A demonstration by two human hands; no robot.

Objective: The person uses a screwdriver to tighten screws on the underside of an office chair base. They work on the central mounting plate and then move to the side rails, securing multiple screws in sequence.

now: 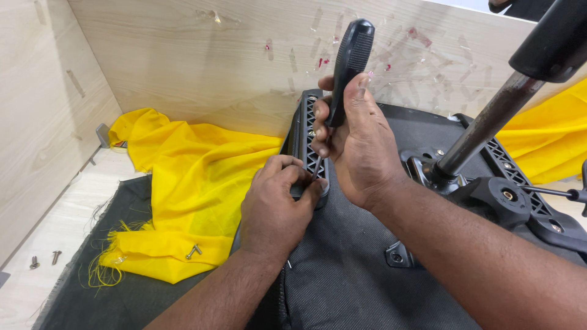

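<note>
Chair seat point(367, 269), upturned and dark grey, lies directly beneath both hands, its black plastic edge frame point(313, 131) running away from the wrists toward the wooden panel point(202, 61). The screwdriver point(345, 67) stands nearly upright, long axis tilted slightly rightward, tip down at the frame between the hands. Right hand point(358, 143) is wrapped closed around its handle; left hand point(275, 205), nearer the tip, pinches narrowly at the frame.

Bright yellow cloth point(202, 165) — black screwdriver handle point(350, 58), dark grey woven chair seat point(348, 275).
</note>
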